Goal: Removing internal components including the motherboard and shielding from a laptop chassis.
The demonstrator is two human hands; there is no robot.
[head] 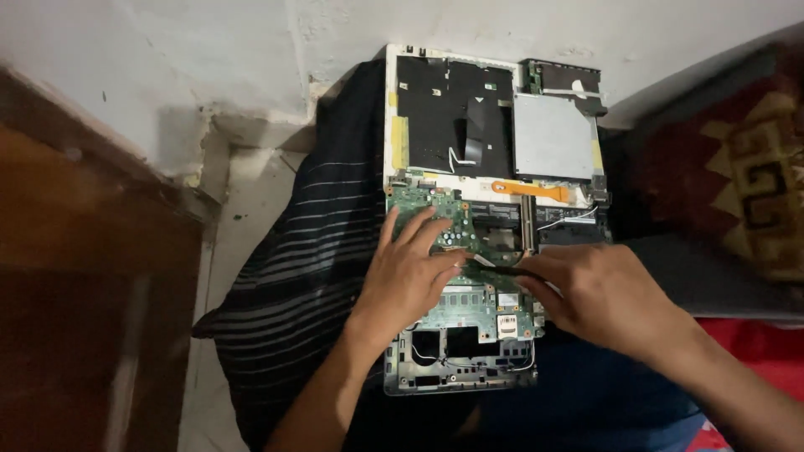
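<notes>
While both hands work, an opened laptop (469, 209) lies on a lap.
Left hand (410, 276) flat, fingers spread on the green circuit board (469, 310); right hand (599, 297) pinches a thin dark tool (494, 266) (tip on board).

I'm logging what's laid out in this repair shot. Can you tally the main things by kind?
Hands: 2, the left hand flat on the board, the right hand gripping a thin dark tool
Opened laptop chassis: 1
Green circuit board: 1
Silver drive: 1
Orange ribbon cable: 1
Striped dark cloth: 1
Total: 8
</notes>
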